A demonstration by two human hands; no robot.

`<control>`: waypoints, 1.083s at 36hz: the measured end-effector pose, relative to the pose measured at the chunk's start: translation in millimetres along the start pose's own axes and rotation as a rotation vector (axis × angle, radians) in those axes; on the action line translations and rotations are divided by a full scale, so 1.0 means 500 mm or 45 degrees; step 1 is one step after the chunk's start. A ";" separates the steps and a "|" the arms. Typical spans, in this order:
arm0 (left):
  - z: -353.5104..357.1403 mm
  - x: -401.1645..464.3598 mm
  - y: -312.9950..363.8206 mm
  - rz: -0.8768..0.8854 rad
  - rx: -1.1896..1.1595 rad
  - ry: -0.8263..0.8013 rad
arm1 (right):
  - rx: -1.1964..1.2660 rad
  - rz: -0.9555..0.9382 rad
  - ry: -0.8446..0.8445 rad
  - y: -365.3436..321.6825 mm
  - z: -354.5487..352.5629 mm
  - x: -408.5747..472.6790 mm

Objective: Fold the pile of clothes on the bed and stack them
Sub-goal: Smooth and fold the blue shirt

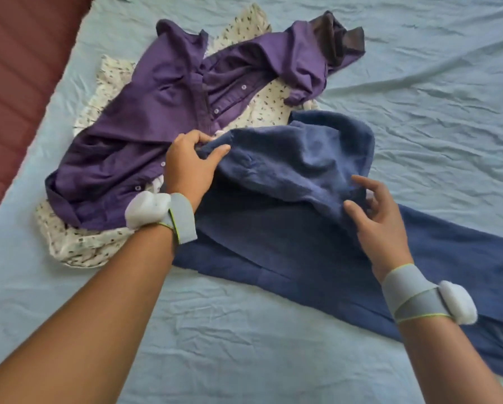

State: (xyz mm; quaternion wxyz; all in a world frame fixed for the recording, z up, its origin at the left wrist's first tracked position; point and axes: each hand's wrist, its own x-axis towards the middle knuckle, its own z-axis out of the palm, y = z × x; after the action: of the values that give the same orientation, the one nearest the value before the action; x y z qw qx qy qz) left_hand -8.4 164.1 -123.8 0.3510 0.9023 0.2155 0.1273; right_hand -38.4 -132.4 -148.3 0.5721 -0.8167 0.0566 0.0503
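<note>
— Where's the blue garment [288, 170]?
— On the bed sheet [419, 97]; left hand [190, 163] pinches its bunched edge, right hand [375, 217] grips another fold.
— Anything crowding it?
— A purple shirt [145, 121] over a cream printed cloth [78, 243], touching its left side.

Blue garment [288, 176]: thick matt cloth with a slightly fuzzy, coarse weave; purple shirt [145, 118]: thin, smooth woven cloth with a faint sheen, creased, with small glossy buttons [243, 87]; printed garment [78, 243]: light cream cloth, matt; bed sheet [433, 91]: thin pale blue cloth, matt, finely wrinkled; wristbands [183, 217]: grey fabric straps, each carrying a smooth white plastic pod; maroon surface [17, 68]: ribbed, matt.
</note>
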 end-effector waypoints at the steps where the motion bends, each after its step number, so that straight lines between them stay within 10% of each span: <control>1: -0.009 -0.015 -0.021 -0.023 0.025 -0.008 | 0.006 0.015 -0.018 0.001 0.000 -0.015; 7: 0.010 -0.081 -0.066 -0.176 0.214 -0.071 | -0.129 0.158 -0.170 0.044 0.024 -0.066; 16: 0.172 -0.226 0.162 0.306 -0.334 -0.343 | -0.070 0.220 -0.155 0.020 0.036 -0.069; 22: 0.316 -0.229 0.155 0.089 0.305 -0.752 | 0.074 0.392 -0.120 0.024 -0.015 -0.026; 39: 0.367 -0.262 0.115 0.305 0.534 -0.315 | -0.077 0.525 -0.042 -0.057 0.036 0.255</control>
State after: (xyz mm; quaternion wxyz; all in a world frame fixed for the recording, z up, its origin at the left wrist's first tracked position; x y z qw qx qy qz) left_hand -36.0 -42.8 -227.1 0.1626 0.9830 0.0846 0.0094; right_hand 91.4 -110.4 -146.8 0.5259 -0.8036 0.2116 0.1812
